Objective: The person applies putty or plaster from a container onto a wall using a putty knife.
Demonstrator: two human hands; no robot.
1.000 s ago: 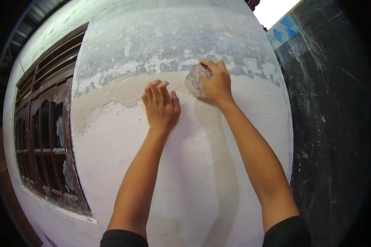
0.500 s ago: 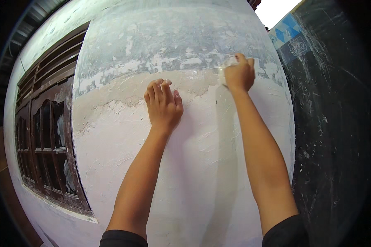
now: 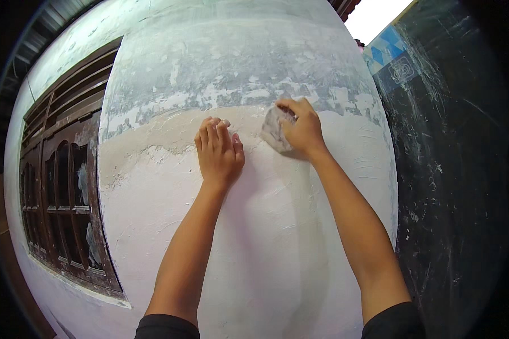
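Observation:
My right hand grips a flat, rounded, grey-white smeared piece against the wall; its exact kind is unclear. Fingers and thumb close over its right edge, and it lies across the lower border of the rough, patchy band. To its left, my left hand shows its back, with fingers loosely bent and apart and nothing visible in them. Its whitened fingertips are at the beige strip of the wall; whether they touch is unclear. White coating with fine ridges covers the wall below, bare grey patches show above.
A dark brown wooden window with worn paint and slatted top stands at the left. At the right runs a dark, scratched panel with a blue patterned piece near its top. Corrugated roofing shows at the upper left.
My right hand has moved left and down along the wall with the grey-white piece, whose flat face now shows. My left hand has barely shifted.

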